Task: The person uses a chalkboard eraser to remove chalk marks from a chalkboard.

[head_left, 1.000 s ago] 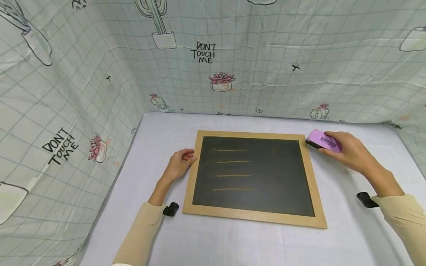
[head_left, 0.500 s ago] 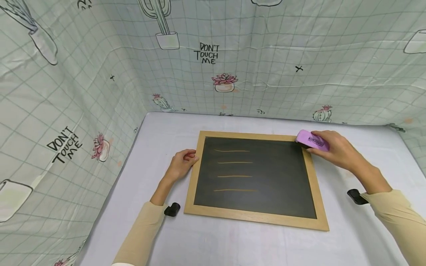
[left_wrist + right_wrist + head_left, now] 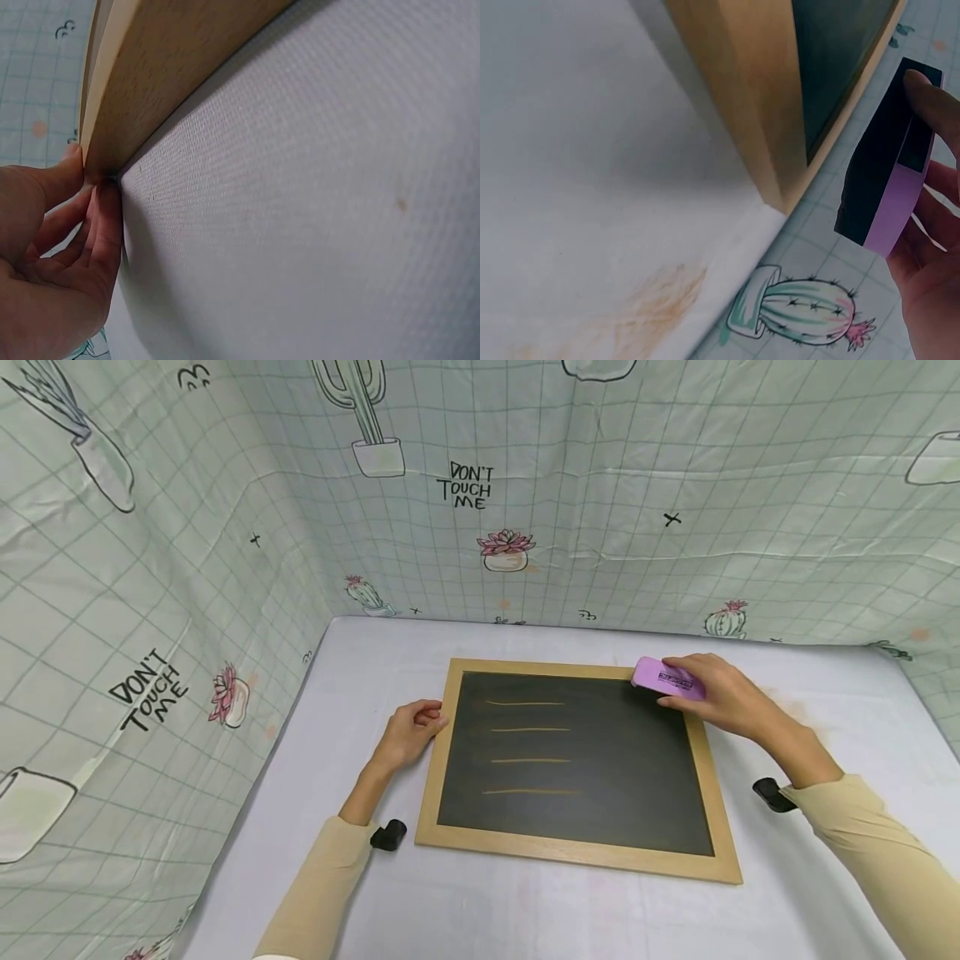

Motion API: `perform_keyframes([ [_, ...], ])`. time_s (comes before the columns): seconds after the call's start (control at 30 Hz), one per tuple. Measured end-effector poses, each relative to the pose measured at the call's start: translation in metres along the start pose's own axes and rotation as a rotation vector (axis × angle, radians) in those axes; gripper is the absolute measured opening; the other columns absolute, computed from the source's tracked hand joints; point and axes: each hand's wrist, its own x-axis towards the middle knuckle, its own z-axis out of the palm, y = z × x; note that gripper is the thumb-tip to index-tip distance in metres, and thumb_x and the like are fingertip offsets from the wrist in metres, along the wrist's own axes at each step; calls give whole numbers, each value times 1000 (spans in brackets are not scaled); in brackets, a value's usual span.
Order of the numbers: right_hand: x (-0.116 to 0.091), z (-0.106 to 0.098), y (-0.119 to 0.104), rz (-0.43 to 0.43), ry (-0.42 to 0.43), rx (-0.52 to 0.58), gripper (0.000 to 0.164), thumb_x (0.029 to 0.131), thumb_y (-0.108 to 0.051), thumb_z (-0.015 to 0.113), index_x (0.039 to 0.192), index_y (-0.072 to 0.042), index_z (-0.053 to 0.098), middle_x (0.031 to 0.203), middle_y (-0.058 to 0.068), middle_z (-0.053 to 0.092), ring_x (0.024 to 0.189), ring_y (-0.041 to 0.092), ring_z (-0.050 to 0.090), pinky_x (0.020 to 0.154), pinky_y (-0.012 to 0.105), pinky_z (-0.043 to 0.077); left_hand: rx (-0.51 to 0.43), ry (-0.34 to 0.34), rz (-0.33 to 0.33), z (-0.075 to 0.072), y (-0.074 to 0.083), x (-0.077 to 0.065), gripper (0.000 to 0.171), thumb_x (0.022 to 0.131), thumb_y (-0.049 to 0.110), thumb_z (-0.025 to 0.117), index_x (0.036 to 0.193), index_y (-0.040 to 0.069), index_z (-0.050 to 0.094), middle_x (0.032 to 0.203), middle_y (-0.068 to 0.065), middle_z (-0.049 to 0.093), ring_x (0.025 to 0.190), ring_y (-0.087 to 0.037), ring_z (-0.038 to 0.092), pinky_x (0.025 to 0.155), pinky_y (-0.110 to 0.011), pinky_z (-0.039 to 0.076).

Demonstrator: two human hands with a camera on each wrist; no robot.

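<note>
A chalkboard (image 3: 577, 760) in a light wooden frame lies on the table, with several short orange chalk lines on its left half. My left hand (image 3: 408, 732) holds the frame's left edge. In the left wrist view its thumb (image 3: 64, 174) lies at the frame's upper edge, while the fingers meet its lower side. Above the board's top right corner, my right hand (image 3: 723, 696) grips a purple eraser (image 3: 670, 679) between thumb and fingers. The right wrist view shows the eraser's black felt (image 3: 874, 165) held off the board.
The table wears a white cloth (image 3: 540, 918). Orange-brown smudges (image 3: 664, 304) mark it by the board's right corner. A grid-patterned curtain (image 3: 600, 485) with plant drawings stands behind and to the left. Black wrist cameras sit at both cuffs.
My right hand has carried the eraser leftward, from outside the board's right edge to over its top right corner. The left hand has stayed on the frame.
</note>
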Motion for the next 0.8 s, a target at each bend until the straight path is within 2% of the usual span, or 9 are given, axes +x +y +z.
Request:
perform_keyframes([
  [0.43, 22, 15, -20, -96, -35, 17, 59, 79, -14, 89, 129, 8, 66, 118, 23, 68, 109, 40, 60, 90, 56, 47, 13, 0, -10, 1, 0, 0, 36, 98, 6, 70, 127, -13, 63, 108, -21, 68, 95, -30, 64, 78, -25, 48],
  [0.8, 33, 32, -34, -139, -122, 49, 58, 85, -19, 86, 133, 5, 65, 123, 22, 67, 113, 38, 60, 91, 54, 50, 0, -2, -23, 1, -1, 0, 36, 98, 7, 70, 128, -12, 63, 110, -21, 68, 98, -30, 64, 77, -23, 47],
])
